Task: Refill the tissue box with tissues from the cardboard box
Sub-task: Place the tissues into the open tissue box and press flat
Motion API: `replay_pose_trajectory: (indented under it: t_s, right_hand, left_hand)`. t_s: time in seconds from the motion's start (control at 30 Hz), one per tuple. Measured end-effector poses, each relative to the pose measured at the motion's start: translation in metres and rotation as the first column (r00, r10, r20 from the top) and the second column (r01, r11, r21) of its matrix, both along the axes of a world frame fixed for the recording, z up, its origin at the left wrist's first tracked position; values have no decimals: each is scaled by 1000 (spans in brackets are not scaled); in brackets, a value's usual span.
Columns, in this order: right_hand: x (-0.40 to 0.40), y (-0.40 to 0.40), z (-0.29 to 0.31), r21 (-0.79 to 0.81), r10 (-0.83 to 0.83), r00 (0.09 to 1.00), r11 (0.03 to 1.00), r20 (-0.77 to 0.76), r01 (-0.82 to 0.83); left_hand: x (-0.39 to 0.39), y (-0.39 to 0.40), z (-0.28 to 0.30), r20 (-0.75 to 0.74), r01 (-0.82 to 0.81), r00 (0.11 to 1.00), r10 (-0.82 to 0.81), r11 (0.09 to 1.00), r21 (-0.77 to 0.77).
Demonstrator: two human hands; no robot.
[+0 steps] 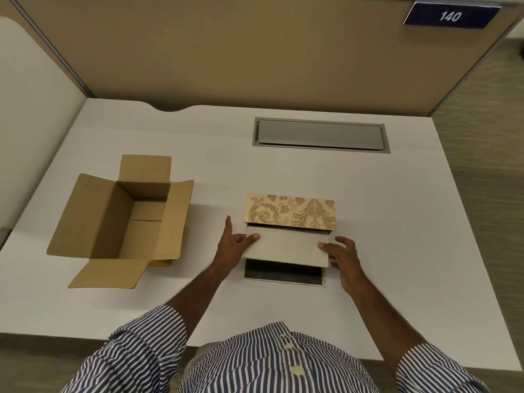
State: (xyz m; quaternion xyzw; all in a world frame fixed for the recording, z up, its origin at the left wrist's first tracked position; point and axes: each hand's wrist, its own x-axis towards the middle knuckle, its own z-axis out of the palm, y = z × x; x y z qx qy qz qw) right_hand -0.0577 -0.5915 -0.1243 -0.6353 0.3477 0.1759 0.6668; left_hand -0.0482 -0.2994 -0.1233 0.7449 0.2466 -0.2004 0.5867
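- Tissue box (290,212) on the white counter (215,143), just right of centre, long axis running left to right, patterned gold side facing up at the far edge.
- Pale stack of tissues (286,246) held level between both hands, its long axis matching the box's, far edge meeting the box's opening; exactly how deep inside, impossible to tell.
- Left hand (234,245) at the stack's left end: thumb pressed on top, index finger pointing away, remaining fingers hidden below — a loose pinch on the stack.
- Right hand (344,258) at the right end: thumb on top, fingers curled under the near corner, likewise gripping the stack.
- Dark rectangular panel (283,273) lying flat just nearer than the stack; purpose unclear.
- Cardboard box (127,219) well apart to the left, flaps splayed, interior apparently empty.
- Likely next: a straight push away, both hands equally placed, keeping the stack square to the opening.
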Motion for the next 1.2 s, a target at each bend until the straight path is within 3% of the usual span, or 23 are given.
replay_pose_trajectory:
  t_s: [0.27, 0.8, 1.07, 1.2]
  right_hand:
    - [9, 4, 1, -45, -7, 993, 999, -115, 2]
    - [22, 8, 7, -155, 43, 988, 986, -148, -67]
    - [23, -12, 13, -35, 130, 976, 990, -172, -138]
    - [29, -40, 24, -49, 63, 991, 996, -117, -69]
  left_hand:
    - [11, -8, 3, -105, -26, 994, 39, 992, 126]
    - [15, -9, -7, -69, -2, 998, 14, 985, 171]
    - [7, 8, -5, -14, 160, 987, -160, 970, 182]
    - [7, 35, -1, 11, 13, 1000, -14, 995, 103]
